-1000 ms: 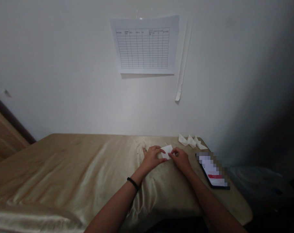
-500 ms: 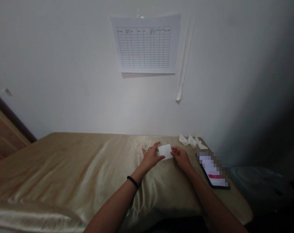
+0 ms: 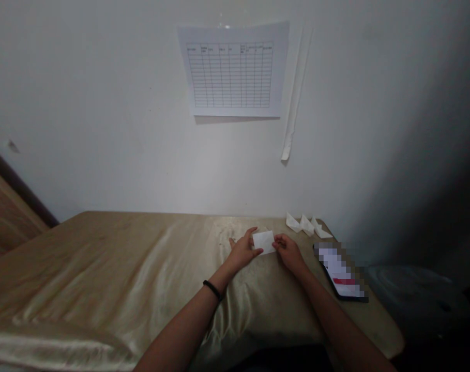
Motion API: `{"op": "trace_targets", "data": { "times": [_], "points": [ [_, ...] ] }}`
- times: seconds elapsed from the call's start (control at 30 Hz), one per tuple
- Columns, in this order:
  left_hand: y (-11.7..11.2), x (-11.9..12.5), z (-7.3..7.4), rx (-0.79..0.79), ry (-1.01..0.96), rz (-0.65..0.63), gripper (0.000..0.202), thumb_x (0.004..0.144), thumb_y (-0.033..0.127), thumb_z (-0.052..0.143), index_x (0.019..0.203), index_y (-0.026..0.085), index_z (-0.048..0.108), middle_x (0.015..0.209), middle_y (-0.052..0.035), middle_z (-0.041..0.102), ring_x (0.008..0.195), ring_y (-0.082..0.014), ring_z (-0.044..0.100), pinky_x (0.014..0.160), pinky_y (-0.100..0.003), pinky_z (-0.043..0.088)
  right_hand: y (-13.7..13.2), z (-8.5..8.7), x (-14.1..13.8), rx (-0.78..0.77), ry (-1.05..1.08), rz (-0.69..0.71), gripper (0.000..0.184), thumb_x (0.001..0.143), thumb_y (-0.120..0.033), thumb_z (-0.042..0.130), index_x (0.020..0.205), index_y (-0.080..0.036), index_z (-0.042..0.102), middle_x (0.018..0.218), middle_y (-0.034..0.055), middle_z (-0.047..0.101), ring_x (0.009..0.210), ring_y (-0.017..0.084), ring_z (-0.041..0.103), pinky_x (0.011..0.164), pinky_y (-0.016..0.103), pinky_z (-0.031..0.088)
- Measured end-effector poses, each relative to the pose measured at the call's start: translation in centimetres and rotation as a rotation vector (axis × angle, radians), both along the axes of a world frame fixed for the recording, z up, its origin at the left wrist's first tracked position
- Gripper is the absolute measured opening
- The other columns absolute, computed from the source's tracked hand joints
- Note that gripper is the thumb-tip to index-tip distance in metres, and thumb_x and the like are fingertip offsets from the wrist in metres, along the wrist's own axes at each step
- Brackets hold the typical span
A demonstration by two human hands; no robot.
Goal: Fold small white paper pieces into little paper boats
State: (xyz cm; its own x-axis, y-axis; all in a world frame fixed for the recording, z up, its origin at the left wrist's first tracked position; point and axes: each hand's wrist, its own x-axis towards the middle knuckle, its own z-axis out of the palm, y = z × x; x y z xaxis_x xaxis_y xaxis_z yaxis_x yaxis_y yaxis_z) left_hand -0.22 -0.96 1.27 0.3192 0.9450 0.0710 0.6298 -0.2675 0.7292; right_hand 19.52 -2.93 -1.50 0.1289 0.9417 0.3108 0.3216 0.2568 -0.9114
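Observation:
Between my two hands is a small white piece of paper (image 3: 263, 242), roughly rectangular, just over the gold cloth. My left hand (image 3: 243, 249), with a black band at the wrist, grips its left side, thumb at the lower edge and some fingers behind or beyond it. My right hand (image 3: 287, 250) pinches the right edge between thumb and curled fingers. Beyond the right hand, several folded white paper shapes (image 3: 307, 226), like little boats, stand in a row near the wall.
A shiny gold cloth (image 3: 114, 268) with wrinkles covers the table. On the right lies a phone (image 3: 341, 274) with a lit screen, partly blurred out. A printed table sheet (image 3: 235, 72) and a white paper strip (image 3: 294, 103) hang on the wall. Brown wood (image 3: 10, 212) shows at left.
Almost nothing differs. The paper and the fingers on it have shifted very slightly; both hands keep their hold.

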Motion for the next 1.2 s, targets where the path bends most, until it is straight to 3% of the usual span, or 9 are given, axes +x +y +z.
{"op": "trace_targets", "data": {
  "times": [0.17,0.3,0.47,0.67,0.8,0.9,1.03,1.2],
  "points": [
    [0.0,0.0,0.4,0.018,0.014,0.022,0.077,0.079,0.024,0.073,0.148,0.031,0.039,0.108,-0.0044,0.076,0.111,-0.0248,0.068,0.119,-0.067,-0.001,0.0,-0.1,0.0,-0.022,-0.004,-0.005,0.026,0.077,-0.040,0.060,0.094,-0.020,0.063,0.092,0.0076,0.074,0.090,0.024,0.070,0.085,0.039,0.054],
    [0.0,-0.1,0.5,0.021,0.015,0.028,0.074,0.078,0.022,0.074,0.145,0.030,0.044,0.107,-0.0041,0.077,0.111,-0.0250,0.068,0.119,-0.066,0.000,-0.1,-0.3,-0.1,-0.053,0.025,0.053,0.037,0.075,-0.041,0.066,0.104,-0.019,0.064,0.084,0.0047,0.074,0.082,0.023,0.070,0.082,0.038,0.054],
    [-0.2,0.0,0.4,0.076,0.077,0.030,0.068,0.081,0.029,0.073,0.144,0.029,0.047,0.106,-0.0049,0.076,0.112,-0.0270,0.066,0.118,-0.068,0.005,-0.1,-0.3,0.0,-0.075,-0.038,0.041,0.034,0.077,-0.035,0.063,0.107,-0.018,0.066,0.083,0.0031,0.073,0.080,0.022,0.069,0.081,0.037,0.054],
    [-0.8,-0.2,1.0,0.219,0.192,0.015,0.073,0.078,0.037,0.079,0.144,0.035,0.049,0.139,-0.0091,0.060,0.136,-0.0348,0.045,0.115,-0.074,0.000,-0.2,-0.1,0.1,-0.006,-0.353,-0.118,0.035,0.082,-0.024,0.058,0.115,-0.019,0.070,0.094,0.0072,0.070,0.094,0.024,0.062,0.092,0.039,0.049],
    [-1.0,-0.4,1.1,0.230,0.251,-0.065,0.051,0.080,0.040,0.078,0.128,0.042,0.063,0.136,-0.0030,0.062,0.135,-0.0350,0.042,0.111,-0.078,-0.004,-0.3,-0.4,-0.1,0.045,-0.590,-0.092,0.044,0.086,-0.021,0.056,0.129,-0.019,0.065,0.103,0.0106,0.070,0.105,0.028,0.055,0.098,0.040,0.043],
    [-1.1,-0.5,0.8,0.239,0.311,-0.064,0.044,0.081,0.045,0.077,0.124,0.042,0.067,0.136,-0.0031,0.063,0.135,-0.0357,0.040,0.109,-0.080,-0.005,-0.3,-0.6,-0.1,0.025,-0.707,-0.104,0.048,0.086,-0.022,0.059,0.133,-0.021,0.063,0.109,0.0113,0.068,0.106,0.029,0.053,0.097,0.040,0.040],
    [-0.9,-0.5,0.3,0.254,0.346,-0.031,0.039,0.079,0.050,0.077,0.117,0.041,0.071,0.143,-0.0030,0.057,0.138,-0.0374,0.036,0.109,-0.081,-0.004,-0.5,-0.5,-0.1,0.017,-0.718,-0.105,0.042,0.086,-0.023,0.061,0.128,-0.023,0.065,0.115,0.0106,0.066,0.111,0.028,0.052,0.097,0.038,0.039],
    [-0.7,-0.6,0.0,0.240,0.338,-0.047,0.038,0.080,0.053,0.076,0.115,0.040,0.072,0.137,-0.0022,0.063,0.134,-0.0371,0.040,0.106,-0.083,-0.004,-0.8,0.3,-0.2,0.013,-0.714,-0.083,0.020,0.085,-0.023,0.064,0.102,-0.026,0.075,0.108,0.0075,0.068,0.110,0.026,0.054,0.098,0.039,0.036]
  ]
}}
